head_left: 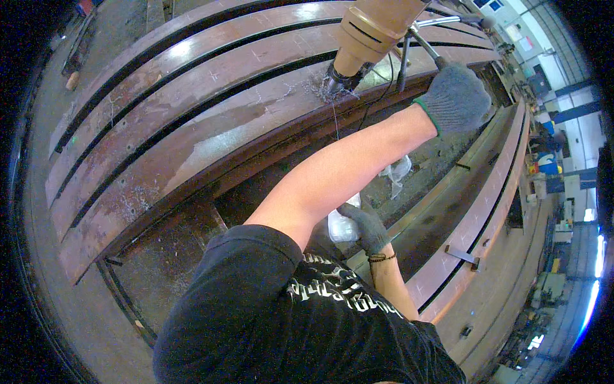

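My left arm reaches across to the upper right. The grey-gloved left hand is closed around a lever of the metal spoked handle beside a tan drilling machine. The machine's dark lower end meets a brown steel beam, with curled metal shavings around it. Below my left forearm, my right hand, also gloved, is wrapped round a whitish see-through plastic bottle. A thin pale line, perhaps liquid, runs between my forearm and the drill point. The bottle's top is hidden behind my forearm.
Several long steel beams lie side by side with dark gaps between them. Another beam runs along the right, with a small metal bracket on it. Crumpled clear plastic lies past my forearm. A black cable hangs beside the machine.
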A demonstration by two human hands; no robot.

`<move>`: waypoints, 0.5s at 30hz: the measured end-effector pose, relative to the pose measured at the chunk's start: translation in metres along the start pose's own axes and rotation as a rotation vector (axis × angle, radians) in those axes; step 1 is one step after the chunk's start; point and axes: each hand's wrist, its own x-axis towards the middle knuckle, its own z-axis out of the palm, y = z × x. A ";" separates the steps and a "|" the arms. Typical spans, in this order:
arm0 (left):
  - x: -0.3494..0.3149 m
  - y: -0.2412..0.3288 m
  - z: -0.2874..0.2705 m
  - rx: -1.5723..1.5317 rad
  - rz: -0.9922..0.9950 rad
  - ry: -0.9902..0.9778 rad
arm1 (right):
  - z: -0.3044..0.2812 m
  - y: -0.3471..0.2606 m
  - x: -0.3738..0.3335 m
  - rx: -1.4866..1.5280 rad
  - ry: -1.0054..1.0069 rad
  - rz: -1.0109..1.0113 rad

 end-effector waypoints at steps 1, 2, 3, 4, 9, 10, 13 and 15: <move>0.000 0.000 0.000 -0.009 -0.001 0.001 | 0.000 0.001 0.000 -0.023 0.023 0.010; -0.001 0.000 -0.001 -0.016 -0.001 0.000 | 0.003 -0.002 -0.002 -0.025 0.018 0.002; -0.001 0.000 -0.001 -0.023 -0.001 0.000 | 0.007 -0.007 -0.006 -0.026 0.012 -0.007; -0.001 -0.001 -0.001 -0.010 0.001 -0.006 | 0.010 -0.010 -0.008 -0.026 0.007 -0.016; -0.001 -0.002 0.000 -0.021 -0.003 0.010 | 0.008 -0.004 -0.004 -0.025 -0.013 -0.070; -0.001 -0.002 0.000 -0.013 -0.010 -0.006 | 0.010 -0.005 -0.005 0.004 -0.019 -0.088; -0.003 -0.004 0.000 0.010 -0.022 -0.041 | 0.020 -0.004 -0.006 0.048 -0.032 -0.213; -0.003 -0.004 -0.004 0.009 -0.015 -0.044 | 0.019 -0.008 -0.008 0.039 -0.032 -0.080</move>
